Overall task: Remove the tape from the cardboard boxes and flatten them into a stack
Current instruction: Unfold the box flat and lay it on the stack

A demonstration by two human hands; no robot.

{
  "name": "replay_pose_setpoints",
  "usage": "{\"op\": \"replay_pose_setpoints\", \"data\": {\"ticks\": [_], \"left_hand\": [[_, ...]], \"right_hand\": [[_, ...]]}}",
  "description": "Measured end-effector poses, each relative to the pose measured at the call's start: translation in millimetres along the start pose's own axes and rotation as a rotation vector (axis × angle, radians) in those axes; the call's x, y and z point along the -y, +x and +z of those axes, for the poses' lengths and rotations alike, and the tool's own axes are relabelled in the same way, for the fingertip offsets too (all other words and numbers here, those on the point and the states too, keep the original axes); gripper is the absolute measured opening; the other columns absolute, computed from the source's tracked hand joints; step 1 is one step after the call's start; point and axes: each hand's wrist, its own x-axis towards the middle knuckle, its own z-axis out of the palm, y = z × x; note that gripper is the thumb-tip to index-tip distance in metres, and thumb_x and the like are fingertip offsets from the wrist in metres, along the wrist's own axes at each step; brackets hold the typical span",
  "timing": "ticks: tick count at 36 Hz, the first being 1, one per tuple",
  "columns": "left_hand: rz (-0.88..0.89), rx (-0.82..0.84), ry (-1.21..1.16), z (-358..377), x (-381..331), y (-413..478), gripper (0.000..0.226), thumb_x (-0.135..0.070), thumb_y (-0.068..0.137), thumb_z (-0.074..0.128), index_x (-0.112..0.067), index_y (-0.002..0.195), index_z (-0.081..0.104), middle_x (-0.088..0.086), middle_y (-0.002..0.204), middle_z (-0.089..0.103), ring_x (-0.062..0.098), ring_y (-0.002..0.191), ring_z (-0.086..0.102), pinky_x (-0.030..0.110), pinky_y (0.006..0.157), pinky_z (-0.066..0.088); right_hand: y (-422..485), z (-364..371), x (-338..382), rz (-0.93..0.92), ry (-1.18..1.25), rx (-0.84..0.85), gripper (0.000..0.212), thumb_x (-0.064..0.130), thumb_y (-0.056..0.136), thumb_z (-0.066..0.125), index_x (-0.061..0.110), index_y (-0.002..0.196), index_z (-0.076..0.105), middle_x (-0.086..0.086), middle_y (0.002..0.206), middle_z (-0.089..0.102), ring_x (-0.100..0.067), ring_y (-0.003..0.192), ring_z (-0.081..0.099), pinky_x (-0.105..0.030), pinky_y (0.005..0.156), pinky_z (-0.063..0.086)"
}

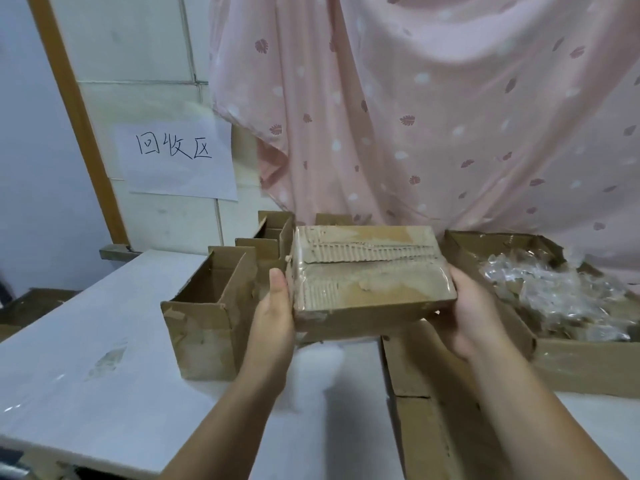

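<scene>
A closed cardboard box (370,271) with torn, taped top flaps is held above the white table (104,358) between both hands. My left hand (273,317) grips its left end, thumb up along the side. My right hand (467,317) grips its right end from below and beside. Clear tape runs over the box's top seam and edges. An open-topped cardboard box (211,317) stands on the table just left of my left hand. Flattened cardboard (426,410) lies under my right forearm.
More open boxes (273,233) stand behind the held one. A large shallow cardboard box (581,355) at the right holds a heap of crumpled clear tape (554,292). A pink curtain (450,116) hangs behind. A paper sign (176,157) is on the wall.
</scene>
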Motion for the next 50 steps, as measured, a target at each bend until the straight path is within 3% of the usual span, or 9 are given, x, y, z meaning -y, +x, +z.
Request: {"op": "replay_pose_setpoints", "data": {"ticks": [8, 14, 21, 25, 29, 36, 39, 45, 50], "left_hand": [[0.04, 0.046, 0.049, -18, -27, -2, 0.038, -0.033, 0.101, 0.037, -0.022, 0.099, 0.073, -0.002, 0.09, 0.075, 0.015, 0.086, 0.07, 0.012, 0.056, 0.05], [0.014, -0.017, -0.049, -20, -37, -17, 0.029, -0.035, 0.095, 0.053, -0.013, 0.092, 0.073, 0.006, 0.093, 0.074, 0.024, 0.09, 0.067, 0.046, 0.092, 0.05], [-0.083, -0.063, -0.245, -24, -45, -35, 0.023, -0.022, 0.093, 0.059, -0.001, 0.086, 0.065, -0.003, 0.049, 0.057, 0.009, 0.038, 0.05, 0.017, 0.04, 0.041], [-0.115, -0.088, -0.237, -33, -44, -40, 0.024, -0.022, 0.093, 0.059, -0.001, 0.085, 0.067, 0.003, 0.055, 0.063, 0.017, 0.048, 0.06, 0.029, 0.051, 0.053], [-0.142, -0.161, -0.141, -46, -39, -43, 0.032, -0.032, 0.091, 0.06, -0.002, 0.084, 0.069, 0.017, 0.088, 0.072, 0.034, 0.085, 0.07, 0.055, 0.082, 0.054], [-0.068, 0.052, 0.019, -57, -41, -46, 0.035, -0.047, 0.084, 0.061, -0.017, 0.098, 0.073, 0.005, 0.094, 0.074, 0.025, 0.09, 0.069, 0.043, 0.079, 0.056], [0.032, 0.035, 0.158, -59, -38, -47, 0.024, -0.03, 0.091, 0.06, -0.013, 0.107, 0.068, 0.001, 0.092, 0.073, 0.011, 0.081, 0.07, 0.023, 0.061, 0.052], [-0.095, 0.103, 0.248, -68, -34, -36, 0.025, -0.032, 0.084, 0.069, -0.013, 0.1, 0.07, 0.003, 0.09, 0.075, 0.018, 0.087, 0.07, 0.037, 0.082, 0.056], [-0.204, 0.154, 0.163, -62, -26, -38, 0.026, -0.029, 0.085, 0.068, -0.007, 0.101, 0.068, 0.01, 0.09, 0.074, 0.019, 0.078, 0.069, 0.03, 0.065, 0.052]], "right_hand": [[-17, 7, 14, -0.1, -0.171, -0.07, 0.024, 0.008, 0.097, 0.046, 0.008, 0.099, 0.07, -0.008, 0.095, 0.073, -0.019, 0.086, 0.068, -0.031, 0.071, 0.054], [-54, 14, 19, -0.184, -0.174, -0.042, 0.017, 0.024, 0.096, 0.052, 0.014, 0.101, 0.065, -0.004, 0.096, 0.072, -0.014, 0.088, 0.067, -0.034, 0.081, 0.056], [-91, 17, 11, -0.299, -0.253, -0.039, 0.022, 0.022, 0.094, 0.056, 0.029, 0.115, 0.056, 0.009, 0.104, 0.066, -0.005, 0.094, 0.062, -0.028, 0.085, 0.05], [-105, 19, 11, -0.321, -0.186, 0.042, 0.02, 0.024, 0.093, 0.056, 0.029, 0.112, 0.058, 0.016, 0.093, 0.072, 0.003, 0.086, 0.067, -0.02, 0.081, 0.051], [-110, 9, 8, -0.378, -0.252, 0.258, 0.067, 0.057, 0.067, 0.073, 0.044, 0.127, 0.049, 0.011, 0.133, 0.057, -0.003, 0.121, 0.054, -0.03, 0.104, 0.041], [-112, 5, 0, -0.364, -0.611, 0.384, 0.119, 0.06, 0.048, 0.077, 0.056, 0.142, 0.004, 0.019, 0.146, 0.035, -0.001, 0.129, 0.041, -0.024, 0.103, 0.038], [-112, 3, -1, -0.315, -0.653, 0.429, 0.13, 0.061, 0.045, 0.08, 0.056, 0.143, -0.003, 0.017, 0.152, 0.028, -0.002, 0.133, 0.037, -0.021, 0.1, 0.036], [-104, -6, -10, -0.226, -0.693, 0.437, 0.139, 0.067, 0.035, 0.084, 0.053, 0.144, -0.001, 0.017, 0.152, 0.026, -0.004, 0.135, 0.035, -0.033, 0.11, 0.034], [-98, -15, -23, -0.167, -0.554, 0.428, 0.128, 0.04, 0.047, 0.082, 0.041, 0.15, 0.007, 0.022, 0.13, 0.046, 0.017, 0.099, 0.055, -0.008, 0.075, 0.048]]}}
